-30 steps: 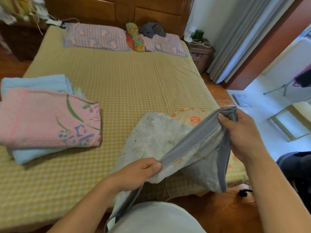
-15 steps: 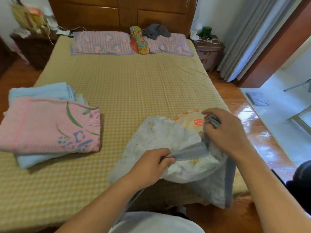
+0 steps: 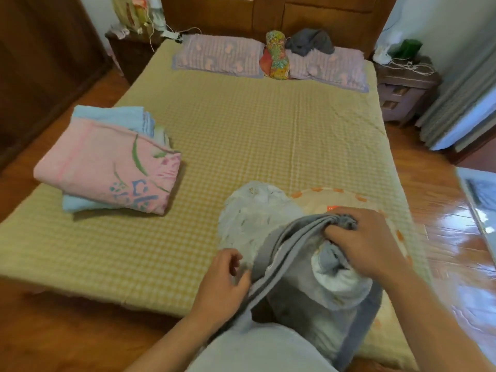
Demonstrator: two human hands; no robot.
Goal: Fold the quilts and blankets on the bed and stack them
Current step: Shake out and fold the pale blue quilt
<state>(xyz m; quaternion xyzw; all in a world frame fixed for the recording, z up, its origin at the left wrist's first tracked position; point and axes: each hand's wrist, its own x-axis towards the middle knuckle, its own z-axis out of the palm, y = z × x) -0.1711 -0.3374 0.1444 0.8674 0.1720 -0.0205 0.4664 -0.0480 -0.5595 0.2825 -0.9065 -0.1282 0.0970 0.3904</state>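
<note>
Folded blankets point(image 3: 107, 167) left on bed point(image 3: 241, 130)

Both bare forearms reach forward over the bed's point(image 3: 241, 146) near edge. The right hand point(image 3: 367, 245) clutches bunched quilt point(image 3: 295, 253) cloth in curled fingers; the left hand point(image 3: 225, 283) pinches the quilt's grey border.

Wood floor point(image 3: 440, 167) (glossy), nightstand point(image 3: 402, 92), grey curtain point(image 3: 456, 98).

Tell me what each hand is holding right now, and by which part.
The right hand grips the pale floral quilt with grey border by a bunched section of that border. The left hand pinches the same grey edge lower down.
</note>
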